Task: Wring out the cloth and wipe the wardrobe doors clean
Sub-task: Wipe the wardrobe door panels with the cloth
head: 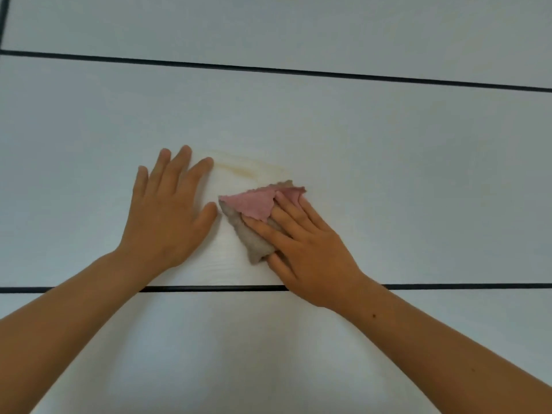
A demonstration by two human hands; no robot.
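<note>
I saw the cloth (254, 204) lying flat against the wardrobe door (388, 174), bunched into a rough triangle with its narrow tip pointing down. It was pink on one face and greyish-beige on the other. A pink flap was turned over along the top edge, and the grey side showed below. My right hand (310, 246) pressed on it with straight fingers. The door was white with a faint wood grain, split into panels by thin dark seams (268, 69). A pale yellowish streak (239, 170) marked the panel just above the cloth.
</note>
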